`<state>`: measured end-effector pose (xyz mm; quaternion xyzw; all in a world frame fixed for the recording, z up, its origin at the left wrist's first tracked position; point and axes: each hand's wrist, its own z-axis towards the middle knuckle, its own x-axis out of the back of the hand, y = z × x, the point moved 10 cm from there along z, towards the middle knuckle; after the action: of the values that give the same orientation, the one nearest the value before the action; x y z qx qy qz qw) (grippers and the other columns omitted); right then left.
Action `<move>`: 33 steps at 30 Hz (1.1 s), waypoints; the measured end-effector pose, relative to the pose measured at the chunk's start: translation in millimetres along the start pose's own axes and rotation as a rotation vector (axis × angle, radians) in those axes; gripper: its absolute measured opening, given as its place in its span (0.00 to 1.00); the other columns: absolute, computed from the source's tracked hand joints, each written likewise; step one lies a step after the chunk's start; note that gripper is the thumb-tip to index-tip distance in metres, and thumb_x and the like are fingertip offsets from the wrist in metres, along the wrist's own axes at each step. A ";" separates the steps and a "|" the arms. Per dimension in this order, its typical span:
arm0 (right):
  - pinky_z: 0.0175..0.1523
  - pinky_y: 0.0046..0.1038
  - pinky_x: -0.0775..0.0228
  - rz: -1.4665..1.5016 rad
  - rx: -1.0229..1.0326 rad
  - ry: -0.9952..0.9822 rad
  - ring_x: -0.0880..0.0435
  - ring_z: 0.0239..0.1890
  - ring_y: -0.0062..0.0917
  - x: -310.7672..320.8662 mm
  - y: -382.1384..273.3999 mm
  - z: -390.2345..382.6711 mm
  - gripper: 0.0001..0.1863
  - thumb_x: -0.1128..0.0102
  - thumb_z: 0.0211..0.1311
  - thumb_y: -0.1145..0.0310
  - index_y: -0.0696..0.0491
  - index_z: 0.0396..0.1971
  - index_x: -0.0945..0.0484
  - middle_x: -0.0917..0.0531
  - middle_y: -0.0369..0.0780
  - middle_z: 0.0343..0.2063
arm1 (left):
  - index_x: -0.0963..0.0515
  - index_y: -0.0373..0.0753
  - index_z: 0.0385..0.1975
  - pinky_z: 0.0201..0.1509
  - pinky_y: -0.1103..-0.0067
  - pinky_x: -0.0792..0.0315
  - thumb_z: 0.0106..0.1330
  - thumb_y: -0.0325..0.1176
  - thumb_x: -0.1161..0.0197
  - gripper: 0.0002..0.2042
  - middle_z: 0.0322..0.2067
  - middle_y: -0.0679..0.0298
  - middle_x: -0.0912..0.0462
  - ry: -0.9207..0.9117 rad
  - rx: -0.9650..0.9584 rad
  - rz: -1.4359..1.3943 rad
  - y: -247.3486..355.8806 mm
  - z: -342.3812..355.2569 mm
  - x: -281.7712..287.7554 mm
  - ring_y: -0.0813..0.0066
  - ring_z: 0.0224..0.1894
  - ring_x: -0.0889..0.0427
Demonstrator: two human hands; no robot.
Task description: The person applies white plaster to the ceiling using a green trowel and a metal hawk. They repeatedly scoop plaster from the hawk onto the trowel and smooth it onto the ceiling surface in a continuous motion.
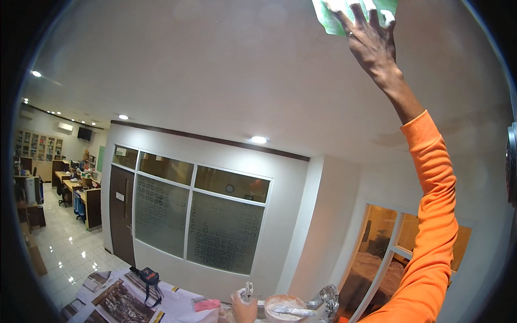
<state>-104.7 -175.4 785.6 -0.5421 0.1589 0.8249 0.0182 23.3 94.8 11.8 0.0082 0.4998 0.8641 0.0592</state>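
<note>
My right hand [367, 33] is raised overhead, its fingers spread flat on a green sheet [333, 20] pressed against the white ceiling [215, 70]. An orange sleeve [431, 215] covers that arm. At the bottom edge my left hand [245, 308] grips a thin metal part next to a round bowl [284, 308] of white paste, and a paste-covered blade rests across the bowl.
Below stands a wall with frosted glass panels [199, 215] and a dark door [121, 212]. A surface covered with printed paper sheets [118, 301] carries a small dark pouch [149, 277]. Office desks [75, 194] line a tiled floor at left. An amber window [377, 253] is at right.
</note>
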 end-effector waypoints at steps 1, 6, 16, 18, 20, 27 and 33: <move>0.69 0.62 1.08 -0.003 -0.003 -0.007 0.94 0.75 0.47 0.7 0.7 0.4 0.42 0.59 0.68 0.79 0.37 0.80 0.56 0.79 0.48 0.78 | 0.24 0.45 0.54 0.54 0.56 0.28 0.59 0.33 0.35 0.20 0.50 0.49 0.23 -0.001 -0.016 -0.015 2.7 -0.2 0.3 0.42 0.53 0.22; 0.65 0.59 0.86 0.005 -0.052 -0.071 0.75 0.71 0.43 16.7 2.6 13.8 0.38 0.55 0.67 0.76 0.36 0.76 0.47 0.61 0.44 0.71 | 0.23 0.45 0.53 0.53 0.56 0.28 0.59 0.34 0.34 0.20 0.50 0.49 0.23 -0.001 0.016 0.016 -13.3 -0.6 -4.5 0.42 0.52 0.22; 0.58 0.51 0.42 0.218 -0.062 -0.301 0.41 0.69 0.36 -16.8 -100.8 -53.0 0.47 0.45 0.62 0.71 0.28 0.78 0.54 0.41 0.36 0.72 | 0.23 0.45 0.54 0.54 0.56 0.27 0.60 0.36 0.34 0.20 0.50 0.48 0.22 -0.102 0.094 -0.086 27.6 -3.0 13.6 0.41 0.52 0.21; 0.57 0.50 0.42 0.247 -0.054 -0.332 0.41 0.68 0.35 -20.4 -108.1 -68.1 0.47 0.45 0.61 0.71 0.28 0.78 0.54 0.40 0.36 0.71 | 0.23 0.44 0.54 0.54 0.57 0.27 0.60 0.36 0.34 0.20 0.50 0.48 0.22 -0.159 0.162 -0.039 24.1 -5.4 7.6 0.41 0.52 0.21; 0.57 0.49 0.42 0.267 -0.078 -0.340 0.40 0.67 0.35 -9.7 -107.9 -59.1 0.47 0.44 0.60 0.71 0.29 0.78 0.53 0.39 0.35 0.70 | 0.23 0.44 0.54 0.54 0.57 0.27 0.60 0.36 0.34 0.20 0.50 0.47 0.22 -0.141 0.159 -0.013 22.8 0.9 7.4 0.41 0.52 0.21; 0.53 0.55 0.37 0.250 -0.165 -0.164 0.33 0.58 0.42 35.0 -23.8 -2.1 0.39 0.51 0.62 0.73 0.30 0.74 0.42 0.32 0.43 0.60 | 0.22 0.45 0.53 0.53 0.55 0.27 0.59 0.35 0.33 0.20 0.49 0.49 0.21 -0.035 0.066 0.019 -4.0 0.4 2.2 0.42 0.52 0.22; 0.77 0.62 0.90 0.019 -0.081 0.294 0.79 0.79 0.54 29.4 -35.8 -2.5 0.30 0.65 0.77 0.70 0.54 0.77 0.49 0.65 0.59 0.77 | 0.20 0.46 0.52 0.50 0.60 0.25 0.61 0.34 0.34 0.17 0.43 0.53 0.19 -0.034 0.031 0.058 40.3 1.9 19.5 0.49 0.46 0.20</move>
<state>-107.3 -146.3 749.5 -0.6558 0.1317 0.7425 -0.0352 0.2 78.7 46.7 0.0380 0.5115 0.8574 0.0426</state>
